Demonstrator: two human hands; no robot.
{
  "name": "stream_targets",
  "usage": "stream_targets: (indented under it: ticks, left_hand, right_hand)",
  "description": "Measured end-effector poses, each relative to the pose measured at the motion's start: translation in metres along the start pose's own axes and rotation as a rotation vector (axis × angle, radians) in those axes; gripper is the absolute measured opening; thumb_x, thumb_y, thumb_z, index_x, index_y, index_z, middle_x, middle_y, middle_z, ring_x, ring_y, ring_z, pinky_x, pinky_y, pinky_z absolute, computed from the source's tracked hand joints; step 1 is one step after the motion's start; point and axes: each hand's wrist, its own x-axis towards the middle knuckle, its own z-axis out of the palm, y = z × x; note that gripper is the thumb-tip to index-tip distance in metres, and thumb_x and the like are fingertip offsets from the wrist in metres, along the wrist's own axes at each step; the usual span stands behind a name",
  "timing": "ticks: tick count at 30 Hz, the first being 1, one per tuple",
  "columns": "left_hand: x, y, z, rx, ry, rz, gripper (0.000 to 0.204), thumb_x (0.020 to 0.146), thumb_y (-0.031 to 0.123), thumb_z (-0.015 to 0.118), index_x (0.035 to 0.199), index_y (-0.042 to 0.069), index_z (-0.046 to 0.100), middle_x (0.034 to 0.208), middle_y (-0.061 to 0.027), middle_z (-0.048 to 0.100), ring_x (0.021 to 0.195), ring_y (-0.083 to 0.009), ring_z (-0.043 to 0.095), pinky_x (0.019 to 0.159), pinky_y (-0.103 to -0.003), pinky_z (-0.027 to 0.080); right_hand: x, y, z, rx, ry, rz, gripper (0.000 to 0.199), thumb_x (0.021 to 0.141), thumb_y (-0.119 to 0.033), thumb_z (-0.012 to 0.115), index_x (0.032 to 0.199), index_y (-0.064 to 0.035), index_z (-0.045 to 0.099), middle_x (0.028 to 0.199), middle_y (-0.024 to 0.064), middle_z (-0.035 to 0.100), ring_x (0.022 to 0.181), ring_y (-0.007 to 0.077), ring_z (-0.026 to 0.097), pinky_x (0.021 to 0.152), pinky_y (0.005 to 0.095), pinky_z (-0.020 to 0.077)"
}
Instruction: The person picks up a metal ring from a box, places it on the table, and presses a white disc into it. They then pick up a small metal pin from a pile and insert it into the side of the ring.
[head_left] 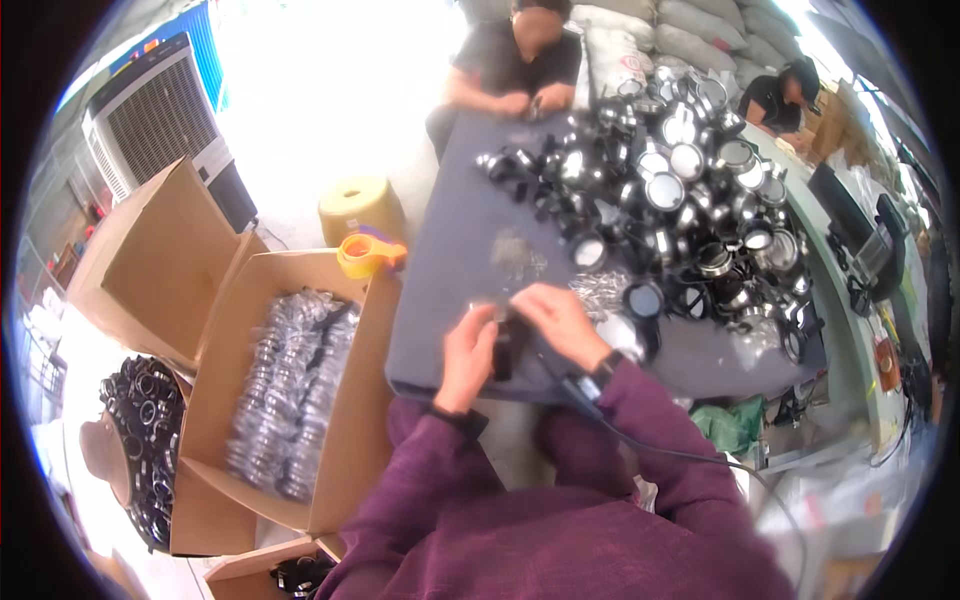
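My left hand (467, 353) and my right hand (563, 322) meet over the near edge of a dark grey table (450, 250). Together they grip a small dark part (505, 340) held between them; its exact shape is blurred. A small heap of tiny silvery pieces (517, 255) lies just beyond my hands. A big pile of black and silver round parts (680, 200) covers the table's right half. Both sleeves are purple, and a dark cable (650, 448) runs from my right wrist.
An open cardboard box (345, 420) of bagged silver rings stands at my left, with a yellow tape dispenser (368, 252) on its corner. A sack of black rings (150, 440) sits far left. Two people work at the table's far end. A cooler fan (160, 120) stands back left.
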Motion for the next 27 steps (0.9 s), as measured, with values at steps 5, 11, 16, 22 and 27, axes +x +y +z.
stream_targets:
  ticks: [5,11,16,22,27]
  left_hand:
    - [0.002,0.004,0.001,0.034,0.026,0.003,0.022,0.094,0.007,0.051,0.113,0.003,0.060,0.064,0.0051,0.051,0.046,-0.0013,0.044,0.041,-0.019,0.038]
    - [0.002,0.007,0.000,0.010,0.038,0.004,0.021,0.094,0.007,0.050,0.112,0.003,0.060,0.065,0.0048,0.050,0.046,-0.0012,0.043,0.041,-0.019,0.037]
    - [-0.004,-0.001,0.000,0.011,0.041,-0.027,0.023,0.091,0.008,0.056,0.113,0.005,0.062,0.071,0.0007,0.058,0.049,-0.0043,0.047,0.042,-0.022,0.039]
    - [-0.002,0.007,0.001,0.034,0.037,-0.010,0.020,0.094,0.006,0.051,0.112,0.002,0.060,0.064,0.0044,0.049,0.046,-0.0021,0.044,0.040,-0.019,0.038]
    - [0.003,0.003,-0.002,0.036,0.033,0.003,0.020,0.094,0.007,0.051,0.111,0.002,0.061,0.064,0.0042,0.051,0.045,-0.0020,0.044,0.040,-0.019,0.037]
  right_hand:
    - [0.009,0.012,-0.018,-0.106,0.120,0.429,0.010,0.088,-0.010,0.061,0.089,-0.0003,0.064,0.073,0.0092,0.065,0.071,0.0174,0.066,0.065,0.0312,0.0508]
    - [0.004,0.041,0.003,-0.640,0.107,0.257,0.017,0.079,-0.015,0.069,0.084,-0.0003,0.064,0.086,0.0213,0.064,0.086,0.0392,0.062,0.078,0.0468,0.0492]
    - [-0.002,0.045,0.005,-0.594,0.083,0.223,0.014,0.075,-0.012,0.071,0.079,-0.0024,0.062,0.081,0.0199,0.062,0.084,0.0382,0.062,0.074,0.0453,0.0492]
    - [-0.005,0.030,0.000,-0.418,0.189,0.021,0.005,0.081,-0.007,0.064,0.082,-0.0031,0.062,0.078,0.0158,0.061,0.076,0.0348,0.061,0.067,0.0420,0.0478]
    - [-0.012,-0.021,0.003,-0.270,0.155,-0.214,0.004,0.083,-0.005,0.063,0.085,-0.0040,0.061,0.078,0.0126,0.059,0.073,0.0335,0.061,0.062,0.0388,0.0481]
